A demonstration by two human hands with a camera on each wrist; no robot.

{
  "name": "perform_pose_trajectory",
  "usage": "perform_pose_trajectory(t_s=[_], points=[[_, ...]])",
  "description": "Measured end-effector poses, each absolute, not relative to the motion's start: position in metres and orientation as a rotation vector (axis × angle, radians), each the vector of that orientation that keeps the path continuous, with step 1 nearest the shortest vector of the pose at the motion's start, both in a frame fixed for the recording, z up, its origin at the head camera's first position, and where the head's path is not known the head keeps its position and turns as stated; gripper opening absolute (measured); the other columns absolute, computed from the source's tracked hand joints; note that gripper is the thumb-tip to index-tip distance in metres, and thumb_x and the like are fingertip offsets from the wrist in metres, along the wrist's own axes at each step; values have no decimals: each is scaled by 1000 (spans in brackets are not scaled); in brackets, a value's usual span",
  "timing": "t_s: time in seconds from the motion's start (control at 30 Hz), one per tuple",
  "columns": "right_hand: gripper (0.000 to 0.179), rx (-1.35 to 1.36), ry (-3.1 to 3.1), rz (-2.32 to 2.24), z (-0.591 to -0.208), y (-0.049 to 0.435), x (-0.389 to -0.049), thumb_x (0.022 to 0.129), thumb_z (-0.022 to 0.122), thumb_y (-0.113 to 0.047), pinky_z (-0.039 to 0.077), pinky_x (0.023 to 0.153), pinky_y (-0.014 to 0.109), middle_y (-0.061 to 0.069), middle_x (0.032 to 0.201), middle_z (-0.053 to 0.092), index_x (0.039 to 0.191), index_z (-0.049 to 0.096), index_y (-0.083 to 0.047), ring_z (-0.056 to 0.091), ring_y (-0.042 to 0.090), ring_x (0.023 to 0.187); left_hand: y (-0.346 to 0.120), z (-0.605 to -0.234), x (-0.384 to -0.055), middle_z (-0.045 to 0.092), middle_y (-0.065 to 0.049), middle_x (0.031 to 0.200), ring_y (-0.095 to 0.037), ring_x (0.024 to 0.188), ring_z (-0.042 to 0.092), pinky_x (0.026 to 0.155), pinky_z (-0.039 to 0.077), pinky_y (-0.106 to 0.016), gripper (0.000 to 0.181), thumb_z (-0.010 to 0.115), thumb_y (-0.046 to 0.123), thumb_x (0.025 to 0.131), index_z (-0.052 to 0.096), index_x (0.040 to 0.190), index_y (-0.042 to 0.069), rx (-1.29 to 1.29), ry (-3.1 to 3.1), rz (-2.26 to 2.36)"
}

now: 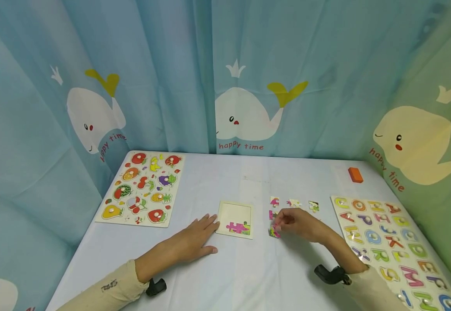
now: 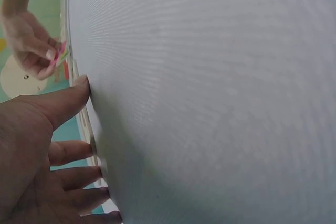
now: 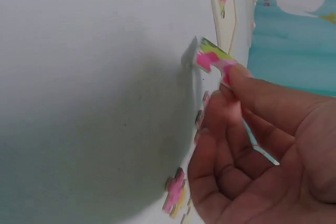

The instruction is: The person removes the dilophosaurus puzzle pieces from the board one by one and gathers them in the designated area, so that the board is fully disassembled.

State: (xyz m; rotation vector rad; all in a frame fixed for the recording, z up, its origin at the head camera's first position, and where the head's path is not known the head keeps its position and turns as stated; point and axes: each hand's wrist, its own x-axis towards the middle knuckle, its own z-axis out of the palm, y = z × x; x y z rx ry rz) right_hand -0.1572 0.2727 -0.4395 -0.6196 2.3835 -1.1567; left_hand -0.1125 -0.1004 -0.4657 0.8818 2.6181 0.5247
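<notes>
A small square puzzle board lies mid-table, with joined pink and green pieces in its lower right part. My left hand rests flat on the table, fingers extended, fingertips right at the board's left edge. To the right of the board, my right hand pinches a pink and green puzzle piece between thumb and fingers. In the right wrist view this piece is tilted, close over the white tabletop. Loose puzzle pieces lie around and behind the right hand, which partly hides some.
A fruit peg board lies at the back left. Along the right side lies an alphabet peg board, under the right forearm in the head view. An orange block sits at the back right. Whale-print curtains enclose the table.
</notes>
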Motion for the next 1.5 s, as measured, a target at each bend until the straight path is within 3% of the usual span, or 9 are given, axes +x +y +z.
perform_pose_trajectory(t_s=[0.3, 0.5, 0.67, 0.87, 1.1, 1.5], points=[[6, -550, 2738, -850, -450, 261, -144, 98, 75, -9, 52, 75, 27, -1, 94, 65, 100, 70, -11, 56, 12, 86, -99, -466, -112, 28, -14, 173, -35, 161, 24, 129, 26, -54, 73, 67, 41, 104, 41, 161, 4, 887, 2618, 529], [18, -505, 2922, -770, -455, 248, -133, 91, 80, -2, 53, 72, 32, 2, 94, 60, 103, 69, -9, 57, 15, 85, -100, -467, -113, 28, -14, 174, -34, 161, 24, 129, 26, -53, 73, 67, 41, 104, 41, 161, 4, 880, 2619, 527], [18, -491, 2959, -771, -454, 237, -131, 92, 78, -1, 56, 74, 34, 4, 97, 62, 107, 69, -7, 60, 16, 87, -100, -466, -113, 27, -14, 174, -34, 161, 24, 129, 26, -54, 73, 66, 41, 104, 40, 161, 4, 890, 2611, 528], [23, -614, 2905, -892, -455, 204, -133, 95, 73, 1, 56, 74, 31, 11, 107, 68, 119, 69, 0, 61, 15, 84, -100, -466, -113, 27, -13, 174, -34, 161, 24, 129, 26, -53, 73, 66, 42, 104, 40, 162, 4, 874, 2617, 524], [31, -729, 2833, -902, -458, 165, -128, 97, 74, -2, 57, 77, 28, 12, 119, 64, 127, 64, -1, 60, 14, 86, -100, -468, -114, 26, -14, 174, -34, 161, 23, 130, 25, -53, 72, 65, 41, 105, 40, 162, 5, 895, 2612, 534], [35, -921, 2933, -717, -469, 151, -123, 93, 78, 1, 61, 91, 38, 11, 111, 64, 125, 66, 2, 65, 21, 98, -101, -470, -115, 28, -15, 173, -36, 161, 24, 129, 27, -55, 72, 65, 41, 105, 41, 161, 4, 914, 2627, 517]])
